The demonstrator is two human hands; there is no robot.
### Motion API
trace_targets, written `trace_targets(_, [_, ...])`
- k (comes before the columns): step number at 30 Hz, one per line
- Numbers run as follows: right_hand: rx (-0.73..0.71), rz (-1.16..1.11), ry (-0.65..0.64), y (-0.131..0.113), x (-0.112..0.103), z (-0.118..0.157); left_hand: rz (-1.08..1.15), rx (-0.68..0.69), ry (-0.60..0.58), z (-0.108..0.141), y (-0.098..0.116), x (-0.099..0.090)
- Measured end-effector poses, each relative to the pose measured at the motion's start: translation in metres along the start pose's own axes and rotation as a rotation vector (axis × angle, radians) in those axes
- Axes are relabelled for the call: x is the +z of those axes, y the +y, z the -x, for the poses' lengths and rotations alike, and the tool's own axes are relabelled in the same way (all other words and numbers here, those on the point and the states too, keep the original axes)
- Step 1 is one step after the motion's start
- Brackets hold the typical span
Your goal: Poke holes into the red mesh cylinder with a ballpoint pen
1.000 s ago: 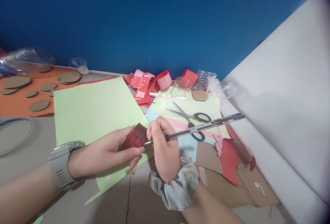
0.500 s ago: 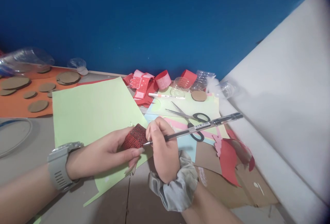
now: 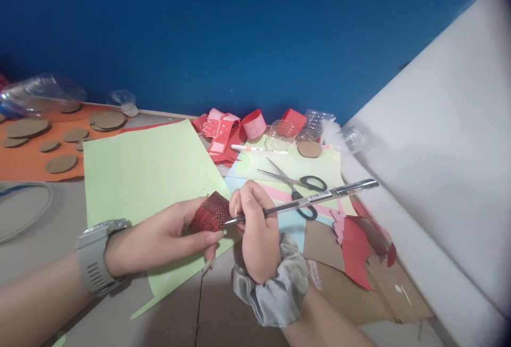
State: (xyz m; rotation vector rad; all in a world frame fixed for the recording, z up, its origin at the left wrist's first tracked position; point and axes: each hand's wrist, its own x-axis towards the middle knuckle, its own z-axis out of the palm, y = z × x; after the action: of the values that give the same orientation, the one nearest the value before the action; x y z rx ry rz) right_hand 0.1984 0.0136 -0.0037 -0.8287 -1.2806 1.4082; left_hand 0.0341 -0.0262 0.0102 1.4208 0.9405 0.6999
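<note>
My left hand (image 3: 183, 232) is closed around a small red piece (image 3: 211, 211) covered in a dark crosshatch pattern; its exact kind I cannot make out. In my right hand (image 3: 257, 230) is a clear-barrelled pen (image 3: 319, 198), its tip touching or very near the lower right edge of the red piece. The pen's cap end points up and to the right. Beneath both hands lies a light green sheet of paper (image 3: 147, 171). Just beyond the pen, a pair of scissors (image 3: 295, 181) with black handles rests partly open on coloured papers (image 3: 291, 224).
Cardboard discs (image 3: 62, 164) lie on an orange sheet (image 3: 24, 168) at left, near a clear plastic bottle (image 3: 43, 91). Red paper pieces (image 3: 225, 134), a white marker (image 3: 259, 149) and clear plastic cups (image 3: 281, 134) line the blue wall (image 3: 239, 33). Cardboard (image 3: 347, 299) lies at right.
Both hands hold nearly the same pose, with the pen still against the red piece's edge. The whole view has shifted slightly to the right.
</note>
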Motion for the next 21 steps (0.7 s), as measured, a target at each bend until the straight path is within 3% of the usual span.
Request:
trace_targets(16, [-0.063, 0.03, 0.033, 0.0012, 0.0003, 0.0034, -0.001, -0.026, -0.03, -0.002, 0.0004, 0.0013])
trace_targets(21, [-0.102, 0.08, -0.041, 0.0041, -0.0015, 0.0084, -0.054, -0.013, -0.024, -0.0002, -0.0007, 0.002])
